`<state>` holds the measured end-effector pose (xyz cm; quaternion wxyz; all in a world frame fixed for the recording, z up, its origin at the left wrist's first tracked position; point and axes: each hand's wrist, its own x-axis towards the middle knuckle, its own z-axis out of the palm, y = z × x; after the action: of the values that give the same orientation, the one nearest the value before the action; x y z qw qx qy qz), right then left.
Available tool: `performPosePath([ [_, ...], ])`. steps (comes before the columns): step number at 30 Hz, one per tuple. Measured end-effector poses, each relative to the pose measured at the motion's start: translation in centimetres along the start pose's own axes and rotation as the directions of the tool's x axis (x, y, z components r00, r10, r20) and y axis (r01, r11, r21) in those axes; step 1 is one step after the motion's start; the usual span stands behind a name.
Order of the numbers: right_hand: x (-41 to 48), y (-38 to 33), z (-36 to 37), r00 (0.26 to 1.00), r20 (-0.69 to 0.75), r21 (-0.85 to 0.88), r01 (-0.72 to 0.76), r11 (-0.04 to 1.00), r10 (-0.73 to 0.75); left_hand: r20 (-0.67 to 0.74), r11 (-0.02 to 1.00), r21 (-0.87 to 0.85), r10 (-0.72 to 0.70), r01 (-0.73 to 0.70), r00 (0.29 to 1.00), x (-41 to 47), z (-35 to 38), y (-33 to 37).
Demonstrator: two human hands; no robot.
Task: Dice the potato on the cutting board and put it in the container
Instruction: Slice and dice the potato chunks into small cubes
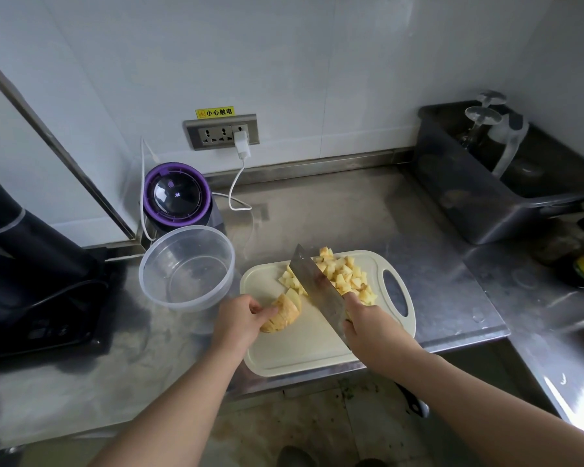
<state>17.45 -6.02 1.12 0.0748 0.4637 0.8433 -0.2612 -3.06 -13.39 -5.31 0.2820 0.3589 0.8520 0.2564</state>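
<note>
Two bare forearms reach up from the bottom edge toward one cream cutting board (284, 352) that lies on a steel counter (351, 210). Left hand (238, 320) curls over one uncut potato chunk (284, 313) at the board's left side, fingertips pinching it against the board, knuckles raised. Right hand (368, 326) is wrapped closed around the handle of one cleaver (317, 288); the wide blade slants up and to the left, tilted, its tip above the board's far edge, and whether its edge touches the board cannot be told. One pile of many small yellow potato cubes (343, 276), too many to count, sits at the board's far right, partly hidden behind the blade, with a few cubes on the blade's left. One clear round container (186, 267), with nothing in it, stands just beside the board's left far corner. Behind it stands one purple-rimmed appliance (177, 195). One white charger (242, 143) is plugged into a wall outlet strip (221, 131). One dark bin (486, 183) sits at the far right.
</note>
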Motion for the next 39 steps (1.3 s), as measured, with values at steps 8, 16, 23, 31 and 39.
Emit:
performPosePath([
  [8, 0.3, 0.0, 0.1, 1.0, 0.009, -0.002, 0.006, 1.0, -0.006, 0.027, 1.0, -0.01, -0.003, 0.004, 1.0, 0.3, 0.1, -1.6],
  [16, 0.6, -0.1, 0.6, 0.999, 0.014, 0.022, 0.03, 0.999, -0.03, 0.044, 1.0, -0.017, 0.008, -0.007, 0.999, 0.5, 0.6, -1.7],
  [23, 0.5, -0.1, 0.5, 0.999, 0.01, 0.029, 0.048, 0.998, -0.049, 0.019, 0.995, 0.099, 0.023, -0.025, 1.0, -0.5, 0.9, -1.8],
  [31, 0.4, 0.3, 0.5, 0.998, 0.012, 0.027, 0.054, 0.998, -0.054, 0.035, 0.997, 0.06, -0.051, 0.048, 0.998, -0.9, 0.4, -2.2],
  [39, -0.2, 1.0, 0.1, 0.999, -0.002, 0.06, 0.033, 0.998, -0.033, 0.105, 0.997, 0.019, -0.071, 0.07, 0.992, -0.9, 0.2, -2.0],
])
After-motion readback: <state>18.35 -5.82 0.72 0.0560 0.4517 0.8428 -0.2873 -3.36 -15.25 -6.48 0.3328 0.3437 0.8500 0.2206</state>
